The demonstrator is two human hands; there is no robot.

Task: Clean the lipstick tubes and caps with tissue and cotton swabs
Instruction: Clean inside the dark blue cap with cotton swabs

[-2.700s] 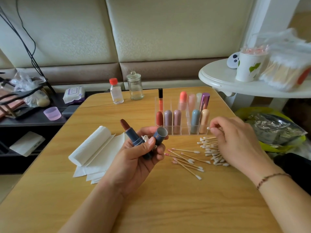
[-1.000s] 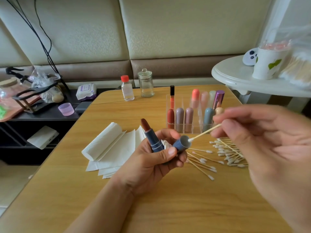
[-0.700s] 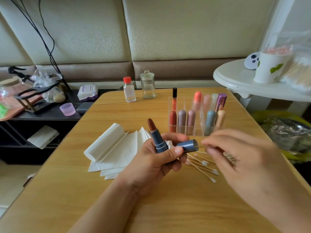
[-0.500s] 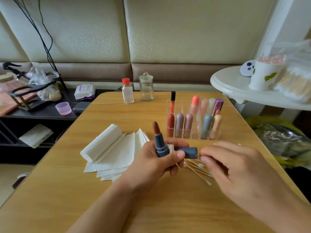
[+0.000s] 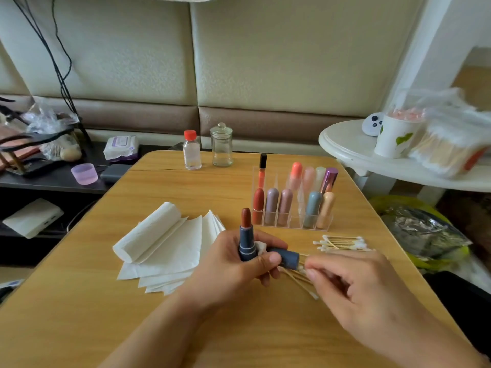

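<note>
- Holding the open lipstick tube upright and its blue cap sideways, the left hand grips both above the table.
- The right hand pinches at the cap's mouth; the swab there is mostly hidden.
- Loose cotton swabs lie partly behind the hands.

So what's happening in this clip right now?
A person is cleaning a lipstick at a wooden table. The left hand holds the open blue lipstick tube upright, together with its blue cap and a scrap of tissue. The right hand pinches a cotton swab at the cap's open end. Loose cotton swabs, folded tissue and a clear organizer of lipsticks sit nearby.
</note>
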